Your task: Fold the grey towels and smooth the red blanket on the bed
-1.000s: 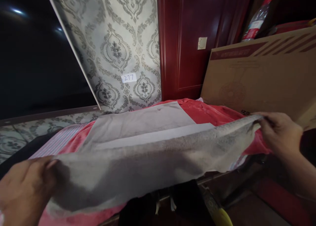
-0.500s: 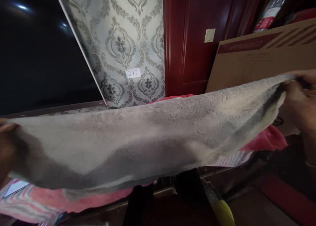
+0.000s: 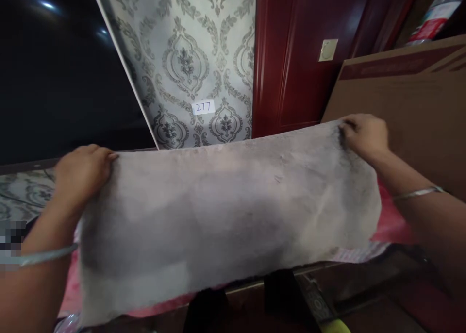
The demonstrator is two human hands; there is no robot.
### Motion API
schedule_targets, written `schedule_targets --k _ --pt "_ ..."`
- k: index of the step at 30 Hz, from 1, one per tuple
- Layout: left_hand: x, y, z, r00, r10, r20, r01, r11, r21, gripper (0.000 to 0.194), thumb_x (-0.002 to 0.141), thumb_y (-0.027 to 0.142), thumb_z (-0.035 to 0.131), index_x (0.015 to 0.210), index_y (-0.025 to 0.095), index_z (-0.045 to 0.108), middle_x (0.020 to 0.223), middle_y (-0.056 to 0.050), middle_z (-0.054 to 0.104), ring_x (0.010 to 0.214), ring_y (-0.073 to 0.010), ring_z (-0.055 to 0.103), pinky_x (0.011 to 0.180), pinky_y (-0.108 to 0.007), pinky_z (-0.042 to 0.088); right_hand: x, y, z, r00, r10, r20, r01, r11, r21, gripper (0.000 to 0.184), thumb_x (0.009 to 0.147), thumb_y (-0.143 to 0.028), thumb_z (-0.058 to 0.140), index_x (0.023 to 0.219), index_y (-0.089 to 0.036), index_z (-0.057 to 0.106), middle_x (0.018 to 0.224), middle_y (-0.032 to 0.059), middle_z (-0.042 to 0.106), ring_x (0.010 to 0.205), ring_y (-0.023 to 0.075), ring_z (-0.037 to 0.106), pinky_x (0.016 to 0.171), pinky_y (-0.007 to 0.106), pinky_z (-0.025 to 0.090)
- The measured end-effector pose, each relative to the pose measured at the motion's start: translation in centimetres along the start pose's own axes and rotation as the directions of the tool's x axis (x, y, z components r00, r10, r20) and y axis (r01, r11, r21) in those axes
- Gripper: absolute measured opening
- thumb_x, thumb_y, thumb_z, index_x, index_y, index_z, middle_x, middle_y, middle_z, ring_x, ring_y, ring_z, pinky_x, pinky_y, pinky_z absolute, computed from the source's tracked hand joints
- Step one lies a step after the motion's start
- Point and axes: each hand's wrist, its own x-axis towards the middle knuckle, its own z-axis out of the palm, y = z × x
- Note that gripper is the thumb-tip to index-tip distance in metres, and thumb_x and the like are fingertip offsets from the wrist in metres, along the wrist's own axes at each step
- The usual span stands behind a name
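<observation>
A grey, plush towel-like cloth point(image 3: 225, 207) hangs stretched between my two hands, its top edge pulled nearly straight. My left hand point(image 3: 85, 170) is closed on its upper left corner, and my right hand point(image 3: 366, 136) grips the upper right corner. The lower edge drapes down towards me, with soft folds near the right side. Beneath and behind it, parts of a pink cloth point(image 3: 393, 219) and a striped cloth point(image 3: 364, 253) show; the cloth hides most of what lies under it.
A large black screen point(image 3: 65, 80) stands at the left. Patterned wallpaper with a label reading 277 point(image 3: 203, 107) and a dark red door point(image 3: 291, 56) are behind. At the right, a cardboard box point(image 3: 404, 95) has a plastic bottle point(image 3: 435, 20) above it. Something yellow point(image 3: 335, 326) shows at the bottom.
Both hands have come inward, closer together, still holding the corners. The grey cloth now hangs lower and flatter at the left. The view has shifted slightly left.
</observation>
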Motion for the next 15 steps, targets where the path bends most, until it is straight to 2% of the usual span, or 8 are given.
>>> schedule_targets --k 3,6,8,11,13,15 --pt "3.1 2.1 3.5 0.999 0.051 0.009 -0.051 0.999 -0.003 0.048 0.103 0.027 0.027 0.115 -0.004 0.063 0.118 -0.018 0.060 0.125 -0.0338 0.046 0.104 -0.053 0.035 2.2 -1.9 5.0 0.990 0.045 0.133 -0.044 0.999 -0.009 0.039 0.097 -0.019 0.043 0.125 -0.004 0.065 0.126 0.0233 0.064 0.118 0.0296 0.054 0.098 0.043 0.041" --pt "3.8 3.3 7.7 0.998 0.059 0.030 -0.058 0.998 -0.040 0.047 0.102 0.022 0.027 0.134 0.001 0.054 0.134 -0.023 0.053 0.130 -0.0377 0.042 0.102 -0.055 0.037 1.7 -2.9 9.9 0.977 0.033 0.213 -0.031 0.999 -0.013 0.047 0.093 -0.016 0.048 0.137 -0.003 0.056 0.144 0.0261 0.050 0.135 0.0326 0.041 0.105 0.044 0.037" --pt "2.9 3.3 10.7 0.989 0.067 0.133 -0.060 0.997 -0.050 0.047 0.099 0.024 0.035 0.139 0.004 0.052 0.139 -0.025 0.051 0.131 -0.0392 0.043 0.101 -0.056 0.039 -0.5 -2.6 12.6 0.960 0.002 0.278 0.001 1.000 -0.011 0.048 0.089 -0.018 0.056 0.136 -0.007 0.059 0.149 0.0237 0.046 0.138 0.0335 0.039 0.109 0.045 0.036" --pt "0.0 1.8 14.8 0.944 0.057 0.326 -0.032 0.996 -0.084 0.047 0.091 0.026 0.048 0.133 0.007 0.059 0.137 -0.024 0.057 0.130 -0.0392 0.049 0.103 -0.054 0.042 -5.4 -0.5 15.3 0.920 0.004 0.392 0.004 1.000 -0.020 0.038 0.086 -0.021 0.060 0.122 -0.012 0.069 0.140 0.0200 0.057 0.130 0.0341 0.050 0.108 0.047 0.039" --pt "-2.1 0.3 16.7 0.911 0.004 0.412 0.068 0.985 -0.160 0.045 0.085 0.027 0.053 0.123 0.008 0.067 0.131 -0.023 0.064 0.125 -0.0362 0.056 0.103 -0.047 0.046 -8.9 1.7 15.9 0.886 0.036 0.462 -0.022 0.999 -0.037 0.036 0.087 -0.024 0.057 0.118 -0.013 0.071 0.130 0.0193 0.064 0.122 0.0338 0.058 0.104 0.046 0.045" --pt "-4.0 -1.1 17.7 0.895 -0.087 0.438 0.213 0.945 -0.249 0.039 0.080 0.029 0.056 0.110 0.010 0.073 0.118 -0.018 0.072 0.112 -0.0311 0.066 0.097 -0.039 0.052 -11.7 4.0 15.9 0.864 0.060 0.500 -0.046 0.998 -0.042 0.036 0.088 -0.026 0.053 0.117 -0.014 0.071 0.119 0.0175 0.070 0.112 0.0323 0.065 0.097 0.044 0.051"
